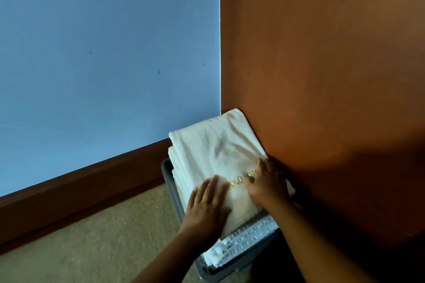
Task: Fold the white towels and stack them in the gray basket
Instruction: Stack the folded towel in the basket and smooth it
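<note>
Two walls meet ahead of me: a blue wall (103,41) on the left and an orange-brown wall (322,53) on the right. Beige carpet (103,236) covers the floor, with a dark baseboard (80,190) running under the blue wall. The gray basket (166,174) stands on the floor in that corner, its right side tight against the orange-brown wall. Only its left rim and near corner show.

The basket holds a stack of folded white towels (248,234) that rises above the rim. The top towel (218,145) lies flat on the stack. Its long axis runs from the basket's near edge away from me toward the wall corner, and its far end hides the basket's far rim.

Both my hands rest on the near end of that towel, palms down and side by side. My left hand (207,202) is by the towel's left long edge. My right hand (266,181) is by the right edge, close to the wall, and partly covers the yellow lettering (236,182). Neither grip is clenched. The fingers lie spread on the cloth, pressing and grasping nothing.

Most of the towel lies beyond my fingertips, so any smoothing has to go forward along its length. The left hand has open room beside it. The right hand has the wall hard by it, which I judge leaves little space to square that edge. This towel looks placed, and what remains is settling it.
</note>
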`<state>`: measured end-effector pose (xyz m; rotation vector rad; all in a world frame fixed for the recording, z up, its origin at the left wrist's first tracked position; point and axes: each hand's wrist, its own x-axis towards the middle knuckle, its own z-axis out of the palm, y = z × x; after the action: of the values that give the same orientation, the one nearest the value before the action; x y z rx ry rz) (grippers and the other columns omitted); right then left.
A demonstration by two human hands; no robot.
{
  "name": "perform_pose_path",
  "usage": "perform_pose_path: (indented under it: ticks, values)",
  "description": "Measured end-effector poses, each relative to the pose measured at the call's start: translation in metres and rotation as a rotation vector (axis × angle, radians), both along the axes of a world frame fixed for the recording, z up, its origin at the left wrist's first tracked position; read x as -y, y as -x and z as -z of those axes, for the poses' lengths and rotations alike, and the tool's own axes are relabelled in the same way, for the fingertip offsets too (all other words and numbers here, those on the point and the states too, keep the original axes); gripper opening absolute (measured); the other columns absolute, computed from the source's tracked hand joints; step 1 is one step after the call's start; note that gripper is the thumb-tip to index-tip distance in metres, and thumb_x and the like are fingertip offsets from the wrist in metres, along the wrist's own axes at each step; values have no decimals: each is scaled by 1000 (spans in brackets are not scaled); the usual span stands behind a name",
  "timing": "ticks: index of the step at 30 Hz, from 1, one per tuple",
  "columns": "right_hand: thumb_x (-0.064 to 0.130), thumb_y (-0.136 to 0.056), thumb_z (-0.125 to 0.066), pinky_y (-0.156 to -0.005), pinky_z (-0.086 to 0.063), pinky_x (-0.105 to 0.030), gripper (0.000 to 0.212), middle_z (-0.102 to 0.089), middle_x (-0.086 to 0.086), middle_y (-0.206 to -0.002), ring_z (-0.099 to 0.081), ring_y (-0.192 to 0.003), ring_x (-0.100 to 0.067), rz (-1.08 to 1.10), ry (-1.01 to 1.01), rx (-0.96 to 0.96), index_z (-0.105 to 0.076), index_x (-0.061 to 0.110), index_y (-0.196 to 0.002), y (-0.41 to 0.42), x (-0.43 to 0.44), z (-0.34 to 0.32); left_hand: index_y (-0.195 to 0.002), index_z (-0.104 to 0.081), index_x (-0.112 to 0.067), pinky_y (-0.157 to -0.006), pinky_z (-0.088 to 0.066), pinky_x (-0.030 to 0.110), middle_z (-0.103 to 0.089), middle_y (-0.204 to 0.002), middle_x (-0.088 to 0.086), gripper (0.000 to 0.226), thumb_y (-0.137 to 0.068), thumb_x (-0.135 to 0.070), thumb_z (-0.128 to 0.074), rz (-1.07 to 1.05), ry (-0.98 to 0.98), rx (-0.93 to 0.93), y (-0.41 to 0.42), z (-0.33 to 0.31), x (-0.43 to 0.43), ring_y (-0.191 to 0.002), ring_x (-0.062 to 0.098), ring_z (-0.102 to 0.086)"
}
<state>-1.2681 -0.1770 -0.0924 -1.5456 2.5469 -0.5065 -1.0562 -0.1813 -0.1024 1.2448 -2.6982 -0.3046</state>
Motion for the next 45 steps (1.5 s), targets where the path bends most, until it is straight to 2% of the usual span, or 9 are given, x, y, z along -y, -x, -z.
perform_pose_path:
  ticks: [4, 9, 13, 16, 18, 20, 31, 40, 45]
  values:
    - [41, -87, -33, -110, -39, -58, 72, -41, -26, -151, -38, -142, -41, -277, 182, -13, -48, 1, -144, 0, 30, 5, -160, -14, -37, -122, 0, 40, -10, -169, 2, 68, -99, -67, -16, 35, 48, 33, -7, 5, 14, -155, 26, -11]
    - [58, -87, -7, -124, -13, -43, 90, -17, -20, -163, -12, -153, -30, -270, -19, -74, -20, 2, -156, 14, 96, -12, -158, -21, -37, -122, -7, 39, -19, -167, 0, 68, -98, -69, -26, 88, -36, 73, -6, -20, 20, -152, 25, -19]
    - [42, -101, -40, -122, 4, -35, 73, -7, -18, -165, -2, -154, -28, -305, 131, -123, -14, 4, -158, 14, 151, -43, -140, -49, -31, -110, -34, 39, -49, -139, -6, 59, -97, -68, -33, 78, 80, -16, 4, -63, 63, -126, 21, -47]
    - [48, -103, -36, -122, 7, -33, 74, -1, -13, -167, 2, -154, -23, -301, 56, -17, -9, 7, -159, 18, 179, -37, -156, -30, -19, -118, -23, 45, -22, -165, 6, 81, -93, -71, -30, -5, 138, 16, 18, -79, 120, -150, 30, -24]
    - [52, -103, -34, -124, 4, -33, 75, -1, -7, -168, 2, -154, -18, -298, -17, 148, -6, 10, -159, 21, 190, -27, -162, -8, -16, -124, -6, 45, 6, -169, 6, 93, -94, -74, -34, -54, 29, 142, 24, -74, 154, -156, 26, 3]
    - [53, -103, -36, -123, 4, -30, 75, 0, -2, -168, 2, -154, -14, -284, -32, 222, -7, 13, -160, 24, 197, -20, -162, 4, -19, -125, 2, 44, 17, -168, 4, 98, -92, -78, -30, -79, -26, 196, 24, -57, 172, -155, 23, 14]
    - [59, -102, -32, -122, 10, -34, 80, 19, 6, -165, 16, -151, -11, -305, -163, 302, 10, 22, -159, 29, 190, -14, -161, 8, -20, -124, 9, 43, 20, -167, 2, 110, -81, -91, -18, -124, 7, 107, 20, -30, 162, -154, 21, 21]
    - [50, -106, -25, -121, 11, -32, 70, 17, 2, -165, 15, -152, -14, -287, -253, 224, 8, 20, -159, 35, 116, -8, -160, 8, -11, -124, 10, 52, 28, -163, 16, 128, -67, -98, -7, -94, -36, 159, 39, -34, 106, -149, 36, 29]
    - [45, -106, -30, -121, 8, -29, 67, 10, 1, -167, 10, -153, -13, -268, -258, 192, 1, 18, -159, 40, 72, -10, -160, 2, -6, -123, 9, 50, 23, -163, 16, 102, -92, -76, -27, 59, 17, 31, 53, -21, 60, -152, 34, 22]
